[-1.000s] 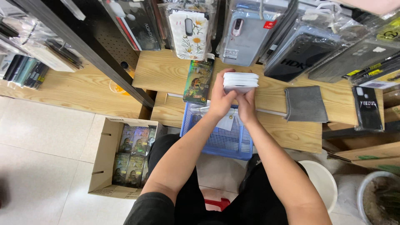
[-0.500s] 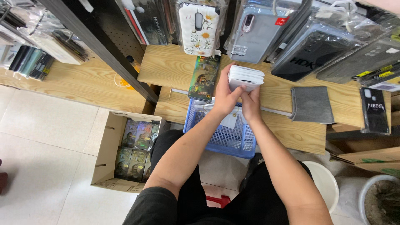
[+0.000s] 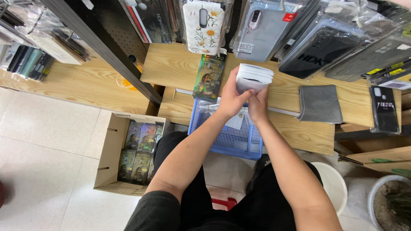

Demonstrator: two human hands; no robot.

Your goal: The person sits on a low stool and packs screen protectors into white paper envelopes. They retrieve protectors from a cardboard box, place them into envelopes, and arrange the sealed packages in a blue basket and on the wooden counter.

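Wooden counter [image 3: 171,68] spans mid-frame under hanging phone cases [image 3: 203,23]; pale tiled floor [image 3: 47,141] lower left. Left hand [image 3: 231,97] and right hand [image 3: 258,105], pressed together, clamp a white card stack [image 3: 253,77] above a blue basket [image 3: 231,141].

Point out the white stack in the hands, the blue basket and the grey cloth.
white stack [image 3: 255,77], head view, on its top face.
blue basket [image 3: 231,143], head view, on its mesh floor.
grey cloth [image 3: 320,104], head view, at its middle.

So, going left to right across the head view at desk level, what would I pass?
Cardboard box → green printed packet → left hand → white stack it grips → grey cloth → black phone case.
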